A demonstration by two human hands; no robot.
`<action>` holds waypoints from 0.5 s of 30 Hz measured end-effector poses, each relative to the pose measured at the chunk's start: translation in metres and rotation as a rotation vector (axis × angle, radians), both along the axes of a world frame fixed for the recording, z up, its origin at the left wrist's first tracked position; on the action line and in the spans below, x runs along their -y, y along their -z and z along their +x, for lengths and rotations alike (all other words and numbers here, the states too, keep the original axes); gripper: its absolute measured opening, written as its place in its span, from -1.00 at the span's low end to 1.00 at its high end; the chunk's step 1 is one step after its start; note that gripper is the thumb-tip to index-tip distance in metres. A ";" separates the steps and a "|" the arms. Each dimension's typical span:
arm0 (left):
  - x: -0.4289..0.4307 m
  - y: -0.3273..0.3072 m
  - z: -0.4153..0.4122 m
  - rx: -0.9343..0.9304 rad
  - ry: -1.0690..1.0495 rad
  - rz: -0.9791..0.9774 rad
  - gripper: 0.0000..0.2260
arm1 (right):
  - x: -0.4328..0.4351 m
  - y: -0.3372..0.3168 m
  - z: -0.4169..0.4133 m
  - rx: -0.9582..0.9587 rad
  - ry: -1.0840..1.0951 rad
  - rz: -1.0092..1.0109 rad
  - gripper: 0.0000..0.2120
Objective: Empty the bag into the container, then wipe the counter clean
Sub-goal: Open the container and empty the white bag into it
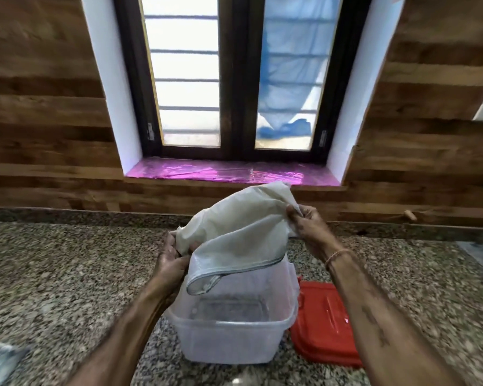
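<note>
A white bag [234,232] is held tipped over a clear plastic container [229,338] on the speckled granite counter [67,274]. Its open mouth with a grey hem hangs down into the container. My left hand [173,260] grips the bag's lower left side near the mouth. My right hand [307,224] pinches the raised bottom end of the bag, higher and to the right. The container's floor shows through its clear walls; I cannot tell what lies in it.
A red lid [326,324] lies flat just right of the container. A crumpled grey-blue cloth [0,363] sits at the lower left counter edge. A wood-panelled wall and a window with a pink-lined sill [229,172] stand behind.
</note>
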State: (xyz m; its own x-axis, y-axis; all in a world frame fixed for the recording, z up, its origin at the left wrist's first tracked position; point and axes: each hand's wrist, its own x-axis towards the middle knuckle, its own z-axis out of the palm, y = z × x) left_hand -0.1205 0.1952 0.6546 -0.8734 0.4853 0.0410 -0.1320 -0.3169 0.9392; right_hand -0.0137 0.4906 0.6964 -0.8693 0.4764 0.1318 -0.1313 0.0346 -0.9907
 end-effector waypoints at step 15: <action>-0.005 0.021 0.006 0.073 -0.095 0.104 -0.02 | 0.033 0.068 0.041 -0.039 -0.100 -0.188 -0.50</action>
